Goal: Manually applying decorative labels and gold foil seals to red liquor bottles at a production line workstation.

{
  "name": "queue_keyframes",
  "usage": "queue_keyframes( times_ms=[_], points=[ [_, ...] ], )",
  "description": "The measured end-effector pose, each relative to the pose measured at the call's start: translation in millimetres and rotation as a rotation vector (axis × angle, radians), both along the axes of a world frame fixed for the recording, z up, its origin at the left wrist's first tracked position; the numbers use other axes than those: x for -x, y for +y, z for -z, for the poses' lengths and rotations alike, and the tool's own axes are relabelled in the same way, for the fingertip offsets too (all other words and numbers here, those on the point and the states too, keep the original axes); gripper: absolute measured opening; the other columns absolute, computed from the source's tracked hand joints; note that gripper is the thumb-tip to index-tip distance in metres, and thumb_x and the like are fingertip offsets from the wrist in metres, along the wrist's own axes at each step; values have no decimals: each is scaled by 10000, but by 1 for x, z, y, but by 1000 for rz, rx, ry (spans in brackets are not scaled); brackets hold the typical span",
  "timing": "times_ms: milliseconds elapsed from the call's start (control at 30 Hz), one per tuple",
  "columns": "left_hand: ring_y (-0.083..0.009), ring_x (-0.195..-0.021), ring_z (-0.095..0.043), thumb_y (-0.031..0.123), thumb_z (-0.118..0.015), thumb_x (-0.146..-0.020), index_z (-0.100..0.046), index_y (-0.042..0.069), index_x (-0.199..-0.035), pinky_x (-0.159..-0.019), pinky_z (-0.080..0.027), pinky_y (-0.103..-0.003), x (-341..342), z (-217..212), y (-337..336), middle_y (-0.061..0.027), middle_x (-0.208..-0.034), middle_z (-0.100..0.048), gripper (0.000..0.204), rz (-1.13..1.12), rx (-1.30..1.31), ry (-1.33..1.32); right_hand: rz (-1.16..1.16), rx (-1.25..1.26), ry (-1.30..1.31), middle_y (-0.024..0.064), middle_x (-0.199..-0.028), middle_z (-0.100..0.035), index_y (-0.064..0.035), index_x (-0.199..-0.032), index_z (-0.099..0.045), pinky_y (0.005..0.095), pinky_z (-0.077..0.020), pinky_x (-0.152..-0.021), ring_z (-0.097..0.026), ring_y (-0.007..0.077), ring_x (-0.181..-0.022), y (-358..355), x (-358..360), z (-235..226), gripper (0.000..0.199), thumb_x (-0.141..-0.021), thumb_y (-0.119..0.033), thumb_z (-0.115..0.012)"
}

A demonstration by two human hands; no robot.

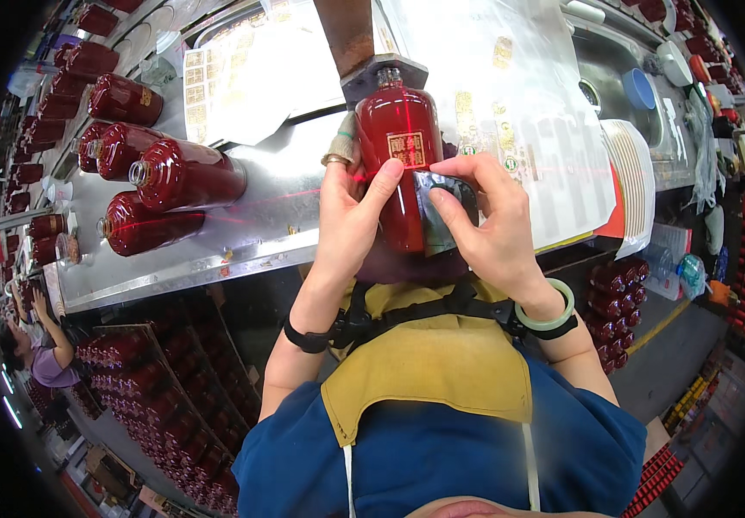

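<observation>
A dark red glass bottle (394, 116) lies in front of me, neck pointing away, against a metal holder (385, 69). A gold square label (405, 148) sits on its upper face, and thin red light lines cross it. My left hand (347, 211) is closed around the bottle's left side, thumb beside the label's lower edge. A cloth cover wraps one of its fingers. My right hand (502, 216) pinches a dark glossy flat piece (435, 231) against the bottle's lower right side. Its index fingertip touches near the label's lower right corner.
Several red bottles (191, 175) lie on the metal bench at left. Sheets of gold labels (204, 91) and white backing paper (554, 164) cover the bench. A sink with a blue bowl (638, 89) is at right. Racks of bottles (161, 414) stand below; another person (51, 363) is far left.
</observation>
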State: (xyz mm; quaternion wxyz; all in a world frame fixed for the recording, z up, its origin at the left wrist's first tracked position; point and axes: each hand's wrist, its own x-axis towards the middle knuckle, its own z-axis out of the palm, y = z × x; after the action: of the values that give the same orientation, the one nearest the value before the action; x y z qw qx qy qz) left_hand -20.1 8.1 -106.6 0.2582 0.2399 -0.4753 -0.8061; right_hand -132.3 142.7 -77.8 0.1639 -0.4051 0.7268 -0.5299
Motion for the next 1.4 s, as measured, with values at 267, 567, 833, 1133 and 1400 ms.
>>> queue_keyframes(
  times_ms=[267, 567, 833, 1133, 1400],
  points=[
    [-190, -1292, -578, 89, -679, -1016, -335, -17, -1571, -1099, -475, -348, 1, 7, -2, -149, -1479, -544, 661, -4, 11, 17, 5, -12, 17, 155, -961, -659, 1, -1052, -671, 388, -531, -788, -673, 320, -885, -2, -1, -3, 193, -868, -5, -731],
    [-217, -1423, -486, 215, -531, -1106, -258, -25, -1612, -1175, -414, -364, -5, 8, -14, -171, -1576, -467, 623, -53, 19, -49, 14, 133, -425, 20, -1069, -664, 11, -1253, -628, 224, -496, -857, -598, 70, -953, -5, 51, 5, 223, -1051, -76, -588],
    [-195, -1309, -575, 107, -607, -1060, -388, -20, -1524, -1104, -482, -365, 5, 0, -1, -162, -1470, -551, 528, -41, -41, -35, -63, -34, -621, -76, -875, -440, -108, -1033, -542, 203, -356, -713, -394, 34, -783, -27, 35, 31, 374, -893, -252, -858],
    [-181, -1292, -580, 96, -602, -1061, -398, -22, -1517, -1095, -487, -359, 4, 1, -1, -150, -1461, -558, 513, -48, -44, 9, -51, -51, -595, -54, -874, -428, -66, -1061, -542, 221, -387, -700, -384, 60, -779, -30, 34, 30, 458, -857, -294, -883],
    [-185, -1293, -578, 95, -600, -1061, -392, -31, -1523, -1093, -487, -355, 4, 2, -2, -152, -1465, -553, 522, -53, -27, -6, -43, -54, -591, -49, -876, -425, -61, -1056, -542, 223, -385, -691, -385, 61, -780, -30, 34, 33, 476, -851, -320, -885]
  ],
)
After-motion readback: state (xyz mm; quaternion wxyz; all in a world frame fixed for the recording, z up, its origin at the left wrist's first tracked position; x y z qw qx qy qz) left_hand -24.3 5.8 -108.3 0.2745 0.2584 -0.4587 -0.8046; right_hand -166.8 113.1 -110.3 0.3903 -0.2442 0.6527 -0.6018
